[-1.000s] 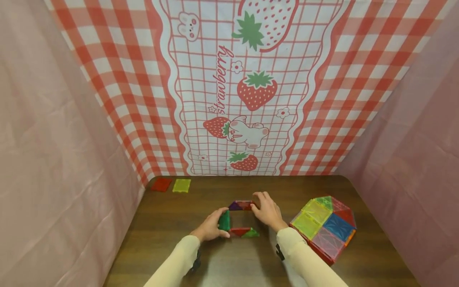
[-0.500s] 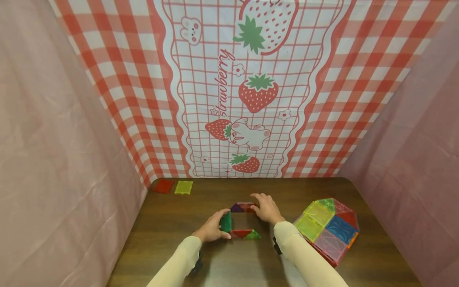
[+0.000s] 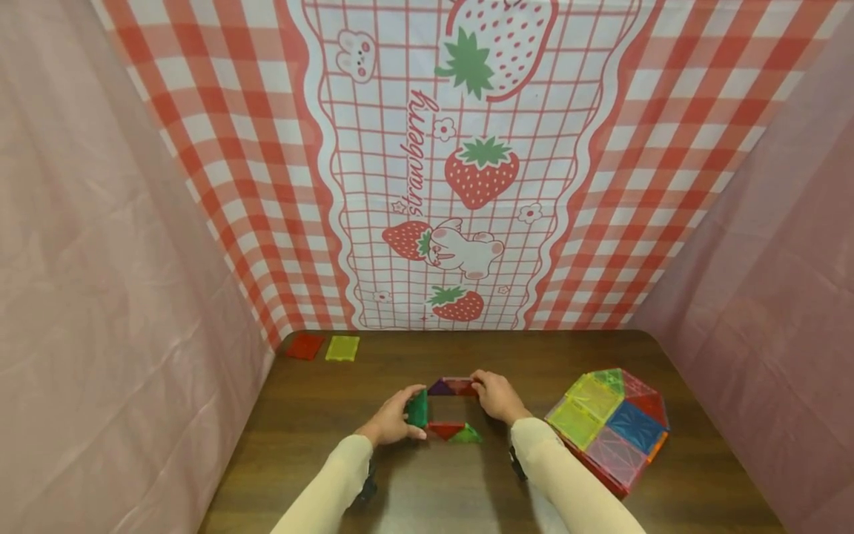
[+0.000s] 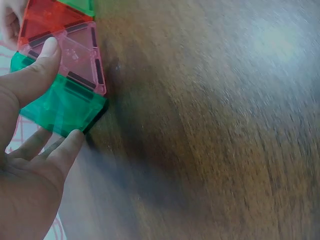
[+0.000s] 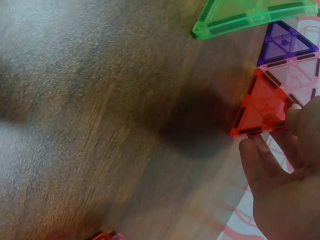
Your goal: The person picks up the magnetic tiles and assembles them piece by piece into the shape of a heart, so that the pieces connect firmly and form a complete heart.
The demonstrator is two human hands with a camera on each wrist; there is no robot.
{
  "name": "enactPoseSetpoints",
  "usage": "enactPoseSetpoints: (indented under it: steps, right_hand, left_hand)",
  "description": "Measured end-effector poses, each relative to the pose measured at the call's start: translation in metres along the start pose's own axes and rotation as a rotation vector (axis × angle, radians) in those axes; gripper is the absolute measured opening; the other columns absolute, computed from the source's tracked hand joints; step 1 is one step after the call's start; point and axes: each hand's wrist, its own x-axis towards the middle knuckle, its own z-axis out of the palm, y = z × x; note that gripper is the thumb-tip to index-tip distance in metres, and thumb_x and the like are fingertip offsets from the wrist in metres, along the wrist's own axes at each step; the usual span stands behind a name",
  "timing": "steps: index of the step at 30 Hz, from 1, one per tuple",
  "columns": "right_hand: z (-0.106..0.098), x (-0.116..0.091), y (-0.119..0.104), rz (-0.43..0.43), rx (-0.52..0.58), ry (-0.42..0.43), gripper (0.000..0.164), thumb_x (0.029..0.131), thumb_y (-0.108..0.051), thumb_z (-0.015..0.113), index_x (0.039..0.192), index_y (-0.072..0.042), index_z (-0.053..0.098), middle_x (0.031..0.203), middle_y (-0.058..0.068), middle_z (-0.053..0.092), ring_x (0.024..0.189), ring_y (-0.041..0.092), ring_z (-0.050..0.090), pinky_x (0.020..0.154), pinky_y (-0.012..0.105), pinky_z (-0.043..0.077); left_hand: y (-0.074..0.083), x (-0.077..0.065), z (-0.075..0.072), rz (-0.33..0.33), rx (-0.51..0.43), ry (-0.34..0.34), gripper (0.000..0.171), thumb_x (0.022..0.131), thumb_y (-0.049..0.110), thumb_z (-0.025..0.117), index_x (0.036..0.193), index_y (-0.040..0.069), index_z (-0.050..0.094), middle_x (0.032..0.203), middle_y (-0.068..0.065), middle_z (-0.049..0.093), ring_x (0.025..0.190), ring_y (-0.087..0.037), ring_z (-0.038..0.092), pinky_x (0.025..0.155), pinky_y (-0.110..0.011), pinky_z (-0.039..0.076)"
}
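Translucent magnetic tiles stand on edge as a three-sided frame mid-table. My left hand (image 3: 392, 417) spans the green square tile (image 3: 416, 409) at the left side, fingertips on its far edge. In the left wrist view its thumb lies on a pink triangle tile (image 4: 82, 50), beside a red one (image 4: 52, 15). My right hand (image 3: 499, 397) pinches the red triangle tile (image 5: 260, 105) ending the far row. A pink triangle (image 5: 297, 77) and a purple triangle (image 5: 285, 44) adjoin it there. The near row ends in a green triangle (image 3: 466, 434).
Right of the frame lies a stack of tiles (image 3: 580, 419) in yellow, blue, pink, red and green. A red square tile (image 3: 305, 347) and a yellow square tile (image 3: 343, 348) lie flat at the back left of the wooden table (image 3: 400, 489). Cloth hangs behind and at both sides.
My right hand's fingers have come down and closed on the end of the far row. The left hand and green tile have shifted very slightly left.
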Motion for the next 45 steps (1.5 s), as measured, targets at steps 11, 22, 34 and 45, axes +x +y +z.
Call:
enactPoseSetpoints:
  steps: [11, 22, 34, 45]
  right_hand:
    - [0.0, -0.005, -0.003, -0.05, 0.044, 0.002, 0.014, 0.101, -0.006, 0.059, 0.112, -0.003, 0.068, 0.104, 0.017, 0.071, 0.097, 0.037, 0.068, 0.083, 0.054, 0.054]
    - [0.009, -0.009, -0.009, -0.062, 0.05, 0.027, 0.013, 0.099, -0.006, 0.061, 0.11, -0.004, 0.068, 0.099, 0.015, 0.071, 0.094, 0.035, 0.068, 0.084, 0.053, 0.054]
    - [0.015, -0.005, -0.011, -0.088, 0.039, 0.02, 0.013, 0.1, -0.007, 0.061, 0.11, -0.006, 0.068, 0.101, 0.014, 0.071, 0.096, 0.035, 0.069, 0.085, 0.054, 0.054]
    - [0.02, -0.004, -0.017, -0.102, 0.04, 0.031, 0.012, 0.099, -0.007, 0.062, 0.109, -0.006, 0.068, 0.1, 0.014, 0.071, 0.096, 0.035, 0.069, 0.086, 0.053, 0.054]
  left_hand:
    - [-0.004, 0.004, -0.003, 0.02, -0.091, 0.013, 0.088, 0.074, -0.007, 0.085, 0.149, -0.002, 0.04, 0.146, -0.029, 0.047, 0.136, -0.049, 0.044, 0.105, -0.059, 0.046]
    - [-0.006, 0.004, -0.006, -0.001, -0.128, 0.002, 0.088, 0.073, -0.01, 0.084, 0.149, -0.004, 0.039, 0.146, -0.031, 0.046, 0.135, -0.05, 0.044, 0.106, -0.059, 0.045]
    - [-0.007, 0.006, -0.003, -0.002, -0.153, 0.005, 0.085, 0.074, -0.012, 0.083, 0.148, 0.0, 0.041, 0.147, -0.029, 0.046, 0.137, -0.049, 0.043, 0.107, -0.059, 0.044]
    - [-0.003, 0.005, -0.002, -0.026, -0.142, 0.016, 0.084, 0.076, -0.009, 0.083, 0.148, 0.002, 0.041, 0.147, -0.027, 0.046, 0.139, -0.05, 0.041, 0.107, -0.062, 0.043]
